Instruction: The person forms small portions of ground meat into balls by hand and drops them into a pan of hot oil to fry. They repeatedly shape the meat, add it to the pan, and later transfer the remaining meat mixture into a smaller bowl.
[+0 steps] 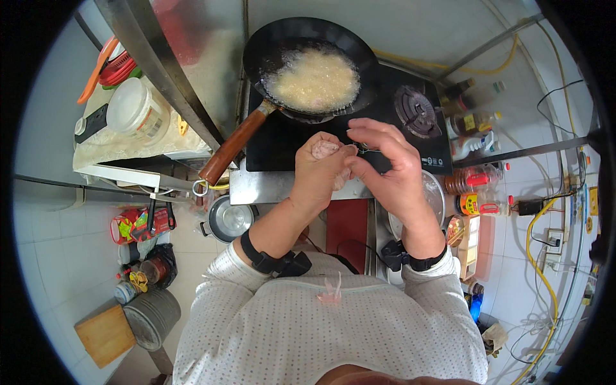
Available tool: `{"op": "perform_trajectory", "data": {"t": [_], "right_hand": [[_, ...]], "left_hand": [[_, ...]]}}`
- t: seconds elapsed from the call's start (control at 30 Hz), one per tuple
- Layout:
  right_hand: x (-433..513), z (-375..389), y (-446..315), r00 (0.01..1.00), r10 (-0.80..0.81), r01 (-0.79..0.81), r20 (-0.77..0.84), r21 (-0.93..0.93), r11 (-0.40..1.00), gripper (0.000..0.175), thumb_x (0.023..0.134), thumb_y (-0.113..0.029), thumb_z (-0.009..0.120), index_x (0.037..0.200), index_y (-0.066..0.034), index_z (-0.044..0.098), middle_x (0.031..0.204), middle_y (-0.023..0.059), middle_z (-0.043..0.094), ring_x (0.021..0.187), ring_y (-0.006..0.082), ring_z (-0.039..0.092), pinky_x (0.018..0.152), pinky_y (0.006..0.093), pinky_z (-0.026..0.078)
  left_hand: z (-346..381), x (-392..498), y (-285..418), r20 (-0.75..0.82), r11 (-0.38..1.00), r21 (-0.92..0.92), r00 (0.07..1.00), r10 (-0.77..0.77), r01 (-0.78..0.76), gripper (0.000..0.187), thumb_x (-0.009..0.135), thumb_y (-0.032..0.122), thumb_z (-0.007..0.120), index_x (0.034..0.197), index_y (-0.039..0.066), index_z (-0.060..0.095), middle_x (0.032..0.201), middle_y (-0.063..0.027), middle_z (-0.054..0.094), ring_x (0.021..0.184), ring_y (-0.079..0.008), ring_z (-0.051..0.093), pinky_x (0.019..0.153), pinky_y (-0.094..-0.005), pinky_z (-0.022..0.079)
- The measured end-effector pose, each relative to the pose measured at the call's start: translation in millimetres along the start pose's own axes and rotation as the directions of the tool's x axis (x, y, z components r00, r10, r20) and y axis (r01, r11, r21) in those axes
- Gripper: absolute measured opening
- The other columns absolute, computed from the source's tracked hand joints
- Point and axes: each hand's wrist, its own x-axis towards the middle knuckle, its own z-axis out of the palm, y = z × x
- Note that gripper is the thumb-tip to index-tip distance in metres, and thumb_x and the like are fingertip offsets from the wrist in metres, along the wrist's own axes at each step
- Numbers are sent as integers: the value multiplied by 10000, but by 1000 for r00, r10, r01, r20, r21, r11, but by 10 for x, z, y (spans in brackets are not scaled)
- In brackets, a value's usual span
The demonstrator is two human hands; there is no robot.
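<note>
My left hand [315, 166] is closed around a lump of pale pink minced meat paste [325, 149]. Some of the paste bulges out above the curled fingers, and more shows below the fist. My right hand [390, 159] is beside it with fingers curved and apart; its thumb tip is close to the left thumb, and whether they touch is unclear. Both hands are over the front of a black glass gas stove [284, 144]. Behind them a black wok [308, 31] holds bubbling, foamy oil [313, 79]. Its wooden handle [228, 144] points toward the front left.
At right is a bare burner [417, 111], with several bottles [474, 122] beyond it. A clear bowl [433, 192] is partly behind my right forearm. A white plastic tub [137, 113] stands on the left shelf beside a metal post [163, 72]. A metal pot [231, 219] sits lower left.
</note>
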Motion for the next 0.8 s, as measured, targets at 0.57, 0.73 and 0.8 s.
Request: {"op": "perform_trajectory", "data": {"t": [0.57, 0.73, 0.8], "right_hand": [[342, -11, 701, 998, -36, 49, 50, -288, 956, 163, 746, 57, 627, 877, -27, 679, 966, 138, 670, 920, 323, 638, 780, 376, 519], [825, -102, 1577, 981, 185, -152, 54, -377, 913, 259, 753, 85, 589, 986, -17, 640, 967, 160, 660, 907, 314, 636, 777, 346, 510], [1059, -86, 1781, 992, -56, 23, -111, -280, 960, 376, 769, 98, 558, 1112, -44, 620, 1043, 157, 660, 909, 305, 649, 802, 337, 515]], "left_hand": [[-10, 292, -211, 24, 887, 461, 999, 33, -40, 526, 786, 18, 698, 1227, -7, 413, 977, -78, 520, 731, -123, 566, 568, -252, 479], [-21, 275, -122, -70, 907, 413, 995, -65, 88, 453, 823, 16, 676, 1210, 23, 441, 1053, -79, 498, 762, -152, 579, 577, -271, 500], [-28, 289, -113, -69, 920, 381, 995, -70, 91, 440, 825, 19, 671, 1202, 18, 444, 1048, -82, 499, 759, -146, 577, 593, -270, 498]]}}
